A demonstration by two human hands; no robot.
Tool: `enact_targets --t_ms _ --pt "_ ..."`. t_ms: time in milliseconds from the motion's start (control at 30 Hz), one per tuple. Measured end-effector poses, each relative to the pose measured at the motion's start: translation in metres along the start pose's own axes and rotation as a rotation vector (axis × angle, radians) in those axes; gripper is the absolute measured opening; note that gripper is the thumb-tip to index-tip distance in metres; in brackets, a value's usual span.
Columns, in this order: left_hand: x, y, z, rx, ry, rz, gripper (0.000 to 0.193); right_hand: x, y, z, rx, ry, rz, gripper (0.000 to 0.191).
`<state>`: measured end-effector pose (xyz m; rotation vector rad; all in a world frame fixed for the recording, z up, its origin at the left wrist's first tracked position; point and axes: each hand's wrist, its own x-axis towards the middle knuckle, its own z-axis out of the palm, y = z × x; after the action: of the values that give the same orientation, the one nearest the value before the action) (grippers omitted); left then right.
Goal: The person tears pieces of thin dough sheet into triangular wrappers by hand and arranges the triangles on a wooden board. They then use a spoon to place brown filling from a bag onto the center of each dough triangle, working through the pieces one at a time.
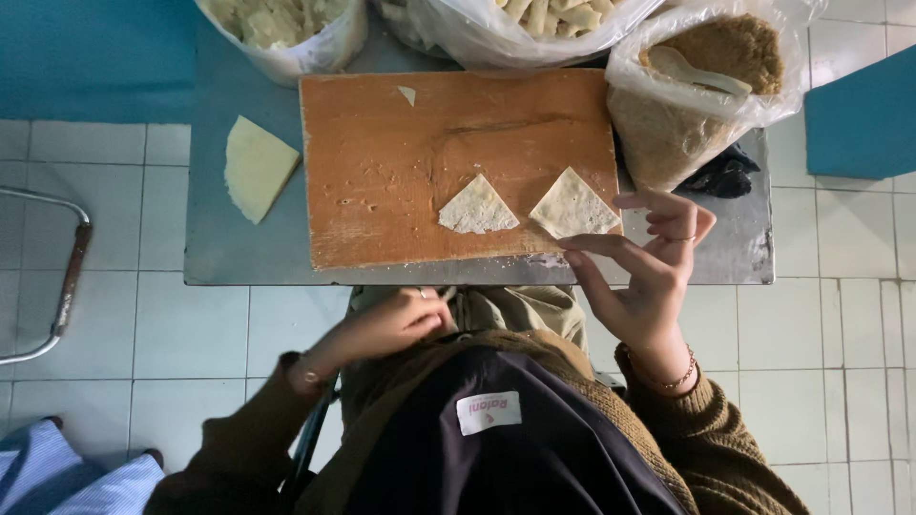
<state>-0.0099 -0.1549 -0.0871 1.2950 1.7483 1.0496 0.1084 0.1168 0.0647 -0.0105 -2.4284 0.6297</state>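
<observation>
Two triangular pastry sheets lie on the wooden board: one near the middle, one at the board's right edge. My right hand hovers just right of and below that second sheet, fingers spread, holding nothing. My left hand is down at my lap below the table edge, fingers curled; whether it grips anything is unclear.
A stack of pastry sheets lies left of the board on the metal table. A bag of brown filling with a spoon stands at right. Bags of rolled pieces and a filled tub sit behind.
</observation>
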Motion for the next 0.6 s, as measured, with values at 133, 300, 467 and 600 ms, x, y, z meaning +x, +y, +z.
enact_targets --t_ms 133,300,467,600 --pt "0.02 -0.048 0.045 0.464 0.62 0.057 0.041 -0.003 -0.002 0.0 0.017 0.006 0.044 0.018" --pt "0.067 -0.063 0.046 0.03 0.758 0.063 0.043 -0.003 -0.004 0.003 0.032 0.007 0.048 0.019" --pt "0.047 -0.032 0.027 0.514 0.442 -0.055 0.018 -0.005 -0.001 0.002 0.062 0.001 0.055 0.017" --pt "0.009 0.009 0.016 0.391 0.096 -0.036 0.013 -0.003 0.001 0.004 0.108 -0.055 -0.058 0.018"
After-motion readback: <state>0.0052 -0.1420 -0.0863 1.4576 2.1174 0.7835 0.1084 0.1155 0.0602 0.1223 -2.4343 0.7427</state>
